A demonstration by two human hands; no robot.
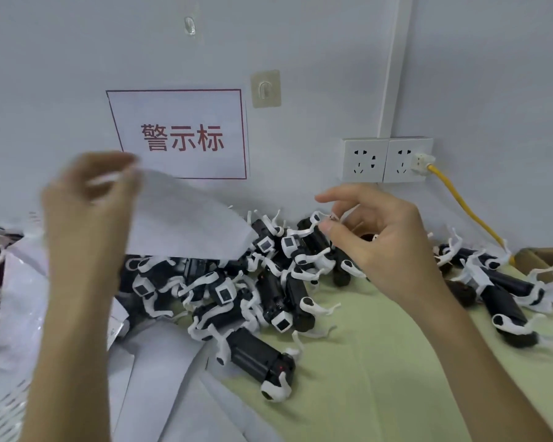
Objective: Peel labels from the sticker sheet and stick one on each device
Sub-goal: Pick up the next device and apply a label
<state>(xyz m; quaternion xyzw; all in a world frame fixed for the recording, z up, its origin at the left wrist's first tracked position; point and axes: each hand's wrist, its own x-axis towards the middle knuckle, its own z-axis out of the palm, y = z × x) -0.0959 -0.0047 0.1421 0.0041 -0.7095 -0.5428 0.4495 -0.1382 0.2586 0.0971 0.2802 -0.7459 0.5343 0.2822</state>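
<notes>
left hand: smeared by motion, I've lost the finger detail
label: tiny speck by right hand, can't confirm
devices: some buried under sticker sheet
cardboard box: cut off right

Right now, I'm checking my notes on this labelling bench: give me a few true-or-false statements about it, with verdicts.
The left hand holds the sticker sheet raised above the devices. True.
The yellow cable is plugged into the left wall socket. False: it goes into the right wall socket.
The devices lie in one neat row. False: they lie jumbled on the green mat.
The wall sign bears red characters. True.
</notes>
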